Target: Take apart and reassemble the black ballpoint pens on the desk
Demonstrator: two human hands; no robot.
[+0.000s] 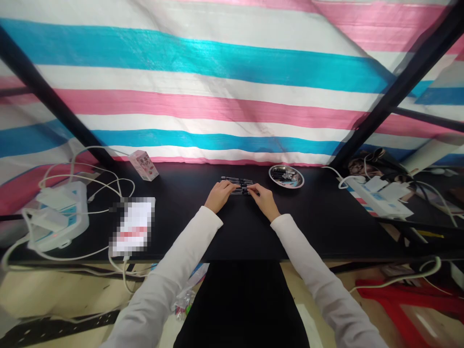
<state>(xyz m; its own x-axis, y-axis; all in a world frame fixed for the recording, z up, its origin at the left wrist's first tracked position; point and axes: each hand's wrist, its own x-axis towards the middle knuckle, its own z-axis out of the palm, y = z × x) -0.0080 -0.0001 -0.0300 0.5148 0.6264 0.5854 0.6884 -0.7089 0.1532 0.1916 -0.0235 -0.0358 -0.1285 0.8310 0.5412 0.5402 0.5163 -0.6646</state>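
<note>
Head view, my log: left hand and right hand, both grasping black pens at twelve o'clock; metal dish at one o'clock.

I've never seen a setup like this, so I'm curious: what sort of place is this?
Probably a makeshift indoor workstation: a black table backed by a striped tarpaulin, with white power strips and cables alongside.

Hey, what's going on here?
A person at a black table has both hands on a row of black pens, the left hand at one end and the right hand at the other. A metal dish sits just beyond the right hand. Farther left are a small pink box and a power strip.
</note>
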